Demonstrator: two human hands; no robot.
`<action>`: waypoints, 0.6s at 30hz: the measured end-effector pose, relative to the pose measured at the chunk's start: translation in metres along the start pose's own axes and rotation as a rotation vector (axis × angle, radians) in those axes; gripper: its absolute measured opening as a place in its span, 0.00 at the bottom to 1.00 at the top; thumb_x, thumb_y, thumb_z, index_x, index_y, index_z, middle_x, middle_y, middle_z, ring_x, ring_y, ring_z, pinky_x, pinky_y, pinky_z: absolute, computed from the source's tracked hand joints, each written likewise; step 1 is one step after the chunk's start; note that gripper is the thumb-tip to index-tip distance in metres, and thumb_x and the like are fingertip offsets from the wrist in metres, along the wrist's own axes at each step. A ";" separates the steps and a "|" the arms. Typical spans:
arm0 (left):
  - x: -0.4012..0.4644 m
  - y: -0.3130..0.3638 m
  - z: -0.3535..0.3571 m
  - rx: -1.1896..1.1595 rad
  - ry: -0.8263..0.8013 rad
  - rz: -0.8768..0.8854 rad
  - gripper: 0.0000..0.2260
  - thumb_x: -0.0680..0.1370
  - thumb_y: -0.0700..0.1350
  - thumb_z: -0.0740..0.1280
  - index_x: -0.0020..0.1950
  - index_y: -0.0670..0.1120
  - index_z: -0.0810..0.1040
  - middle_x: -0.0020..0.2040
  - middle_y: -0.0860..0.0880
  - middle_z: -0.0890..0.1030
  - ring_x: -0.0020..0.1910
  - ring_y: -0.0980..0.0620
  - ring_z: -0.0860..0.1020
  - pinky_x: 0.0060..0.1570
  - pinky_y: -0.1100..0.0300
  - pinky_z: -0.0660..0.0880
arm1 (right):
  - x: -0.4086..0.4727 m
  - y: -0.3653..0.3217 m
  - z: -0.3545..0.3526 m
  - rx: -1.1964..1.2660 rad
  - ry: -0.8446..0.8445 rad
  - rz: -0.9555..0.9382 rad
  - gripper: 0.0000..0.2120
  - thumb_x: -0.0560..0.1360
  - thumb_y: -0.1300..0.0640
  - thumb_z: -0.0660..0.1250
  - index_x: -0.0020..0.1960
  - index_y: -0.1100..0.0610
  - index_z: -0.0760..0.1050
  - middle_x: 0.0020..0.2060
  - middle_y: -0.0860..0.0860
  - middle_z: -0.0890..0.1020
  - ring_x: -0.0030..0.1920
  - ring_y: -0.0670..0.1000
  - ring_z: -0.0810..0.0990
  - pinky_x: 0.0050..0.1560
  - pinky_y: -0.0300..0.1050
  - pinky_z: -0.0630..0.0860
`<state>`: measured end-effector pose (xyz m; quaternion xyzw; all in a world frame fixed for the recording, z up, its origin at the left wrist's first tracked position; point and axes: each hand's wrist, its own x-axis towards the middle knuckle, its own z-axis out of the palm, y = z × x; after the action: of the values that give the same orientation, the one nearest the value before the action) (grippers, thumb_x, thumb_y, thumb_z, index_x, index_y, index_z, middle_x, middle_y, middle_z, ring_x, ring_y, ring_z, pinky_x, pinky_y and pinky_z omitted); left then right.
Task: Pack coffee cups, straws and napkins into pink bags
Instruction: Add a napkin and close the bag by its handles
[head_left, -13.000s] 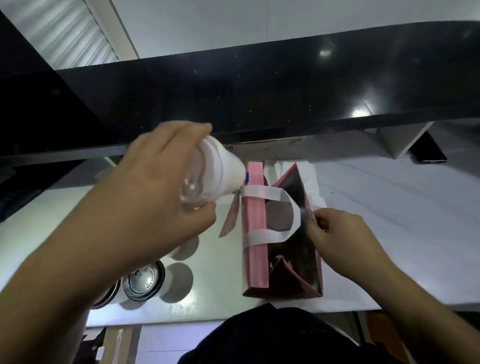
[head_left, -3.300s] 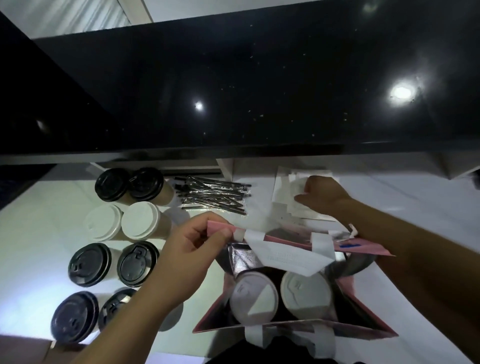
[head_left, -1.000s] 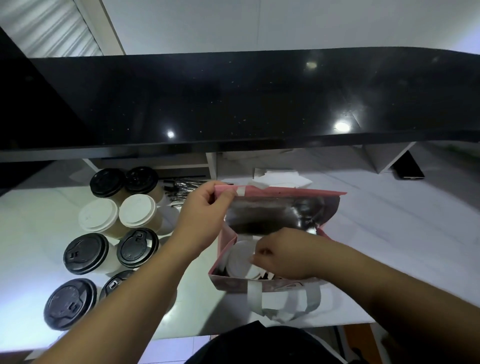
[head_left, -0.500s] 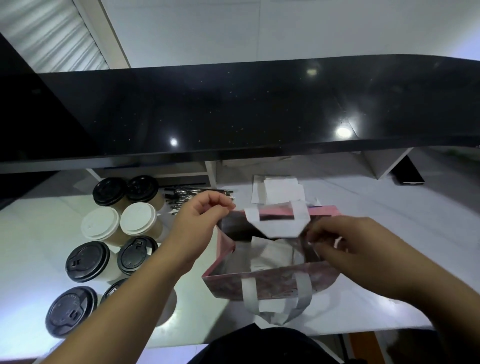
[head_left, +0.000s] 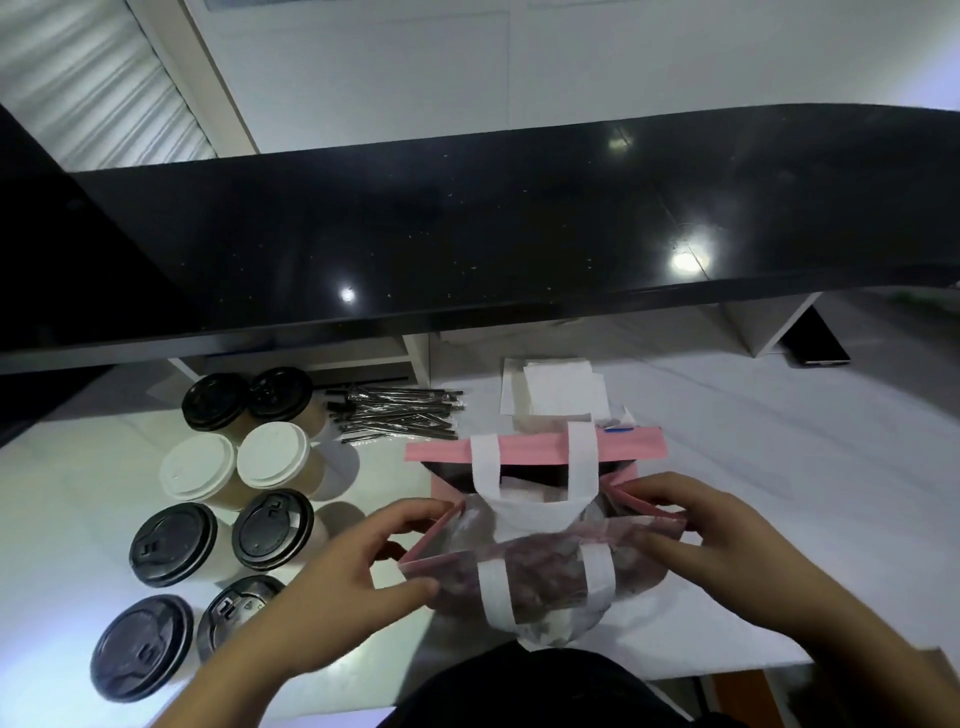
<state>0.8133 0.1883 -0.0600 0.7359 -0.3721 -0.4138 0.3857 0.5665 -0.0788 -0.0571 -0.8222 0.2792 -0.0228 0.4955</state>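
Both hands have dropped to the pink bag's side folds: left hand pinches the left rim, right hand pinches the right. It stands on the white counter, lidded coffee cups to its left, straws and napkins behind.

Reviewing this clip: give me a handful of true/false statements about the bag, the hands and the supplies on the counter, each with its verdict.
1. Both hands hold the pink bag at its sides. True: left hand on its left edge, right hand on its right edge.
2. All the cups left of the bag have black lids. False: two white-lidded cups stand among the black-lidded cups.
3. The straws lie on the counter beyond the cups. True.
4. The napkins are stacked left of the cups. False: they lie beyond the bag, right of the straws.
5. The bag has white handles. True.
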 end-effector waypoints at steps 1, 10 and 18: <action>0.004 0.003 0.003 -0.035 0.024 0.011 0.20 0.78 0.46 0.72 0.68 0.62 0.78 0.68 0.57 0.80 0.67 0.53 0.78 0.68 0.48 0.73 | 0.004 0.000 0.002 0.040 0.008 0.010 0.16 0.79 0.61 0.72 0.61 0.43 0.81 0.58 0.38 0.84 0.60 0.41 0.81 0.58 0.40 0.78; 0.027 -0.007 0.017 -0.397 0.223 -0.094 0.14 0.78 0.39 0.74 0.61 0.48 0.78 0.56 0.47 0.86 0.56 0.44 0.83 0.60 0.50 0.76 | 0.018 0.003 0.015 0.370 0.057 0.204 0.12 0.82 0.61 0.67 0.56 0.48 0.85 0.51 0.47 0.88 0.53 0.49 0.87 0.57 0.50 0.80; 0.037 -0.007 0.007 0.010 0.355 -0.006 0.26 0.75 0.41 0.77 0.63 0.69 0.76 0.60 0.58 0.73 0.56 0.56 0.78 0.55 0.61 0.75 | 0.032 0.012 0.007 0.136 0.146 0.088 0.26 0.75 0.57 0.75 0.62 0.33 0.70 0.56 0.41 0.81 0.49 0.45 0.84 0.46 0.43 0.83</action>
<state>0.8231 0.1572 -0.0808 0.8005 -0.2979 -0.2768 0.4403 0.5900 -0.0929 -0.0781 -0.7699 0.3481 -0.0797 0.5290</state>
